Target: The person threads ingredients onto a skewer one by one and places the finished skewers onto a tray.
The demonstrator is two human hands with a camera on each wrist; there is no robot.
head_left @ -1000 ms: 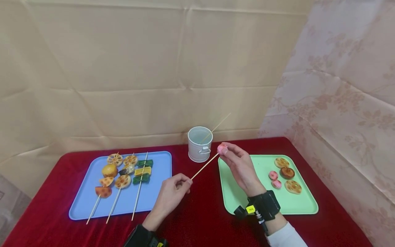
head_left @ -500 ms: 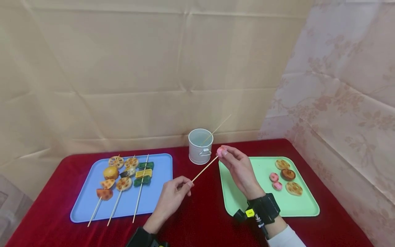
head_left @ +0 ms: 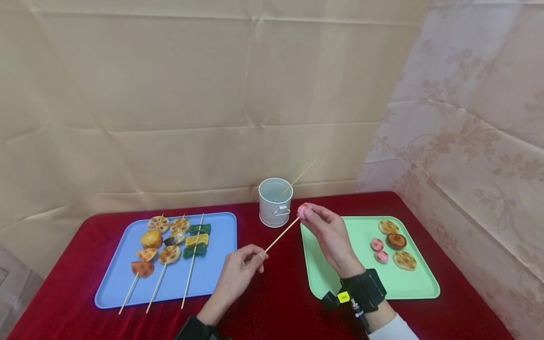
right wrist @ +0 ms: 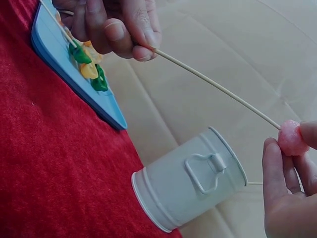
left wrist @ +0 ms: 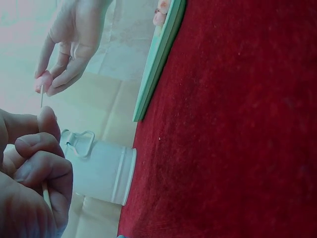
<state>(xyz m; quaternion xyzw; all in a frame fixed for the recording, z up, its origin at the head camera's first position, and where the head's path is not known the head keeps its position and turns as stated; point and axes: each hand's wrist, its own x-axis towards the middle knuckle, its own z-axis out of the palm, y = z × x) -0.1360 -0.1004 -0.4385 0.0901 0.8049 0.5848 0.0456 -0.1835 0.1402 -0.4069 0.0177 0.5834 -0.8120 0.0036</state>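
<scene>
Beige cloth [head_left: 191,94] hangs creased behind the table, meeting a flower-patterned cloth [head_left: 476,141] at the right. Red velvety cloth [head_left: 272,302] covers the tabletop. On it lie a blue tray [head_left: 114,283] and, well apart to its right, a green tray [head_left: 408,285]. Near the gap between them stands a white bucket [head_left: 272,212]. The right hand [head_left: 333,236], beside the green tray's left part, wears a black wrist strap [head_left: 367,289]; the left hand [head_left: 238,271] is near the blue tray's right edge. Three loaded skewers [head_left: 189,278] rest on the blue tray, and one thin stick [head_left: 303,171] leans out of the bucket. The left hand pinches a bare skewer [head_left: 282,234], its fingers curled in; it slants up and rightward, its far end meeting a pink ball [head_left: 303,211]. How deep it enters cannot be told. The right thumb and fingertips pinch that ball, parted only by its width. On the strap's yellow label [head_left: 343,297], dark print is too small to read.
</scene>
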